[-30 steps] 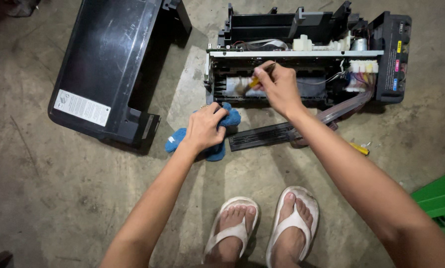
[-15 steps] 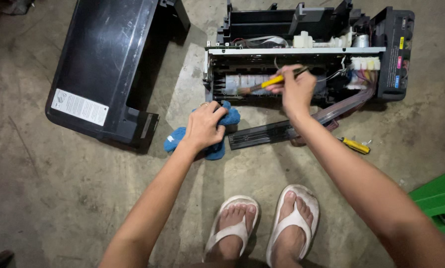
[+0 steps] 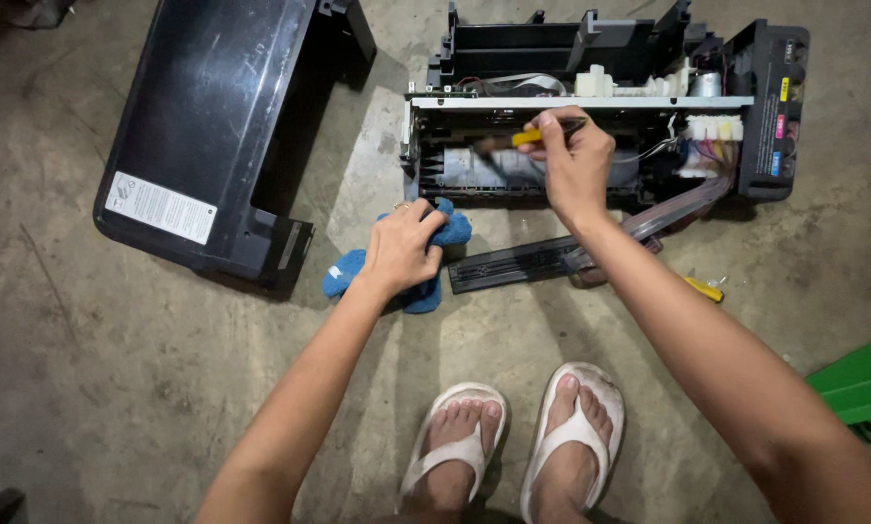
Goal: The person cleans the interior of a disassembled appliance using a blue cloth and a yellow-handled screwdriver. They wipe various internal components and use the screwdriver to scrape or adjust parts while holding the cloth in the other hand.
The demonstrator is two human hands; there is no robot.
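Right hand [image 3: 573, 165] grip pinching yellow-handled tool [image 3: 525, 139] inside opened printer [image 3: 591, 116]; left hand [image 3: 401, 247] clutching blue cloth [image 3: 435, 262]

Black printer cover [image 3: 217, 136] lies left on concrete floor [image 3: 115, 388]. Green plastic item [image 3: 862, 383] at right edge. Second yellow tool [image 3: 704, 288] beside black strip [image 3: 513, 264].
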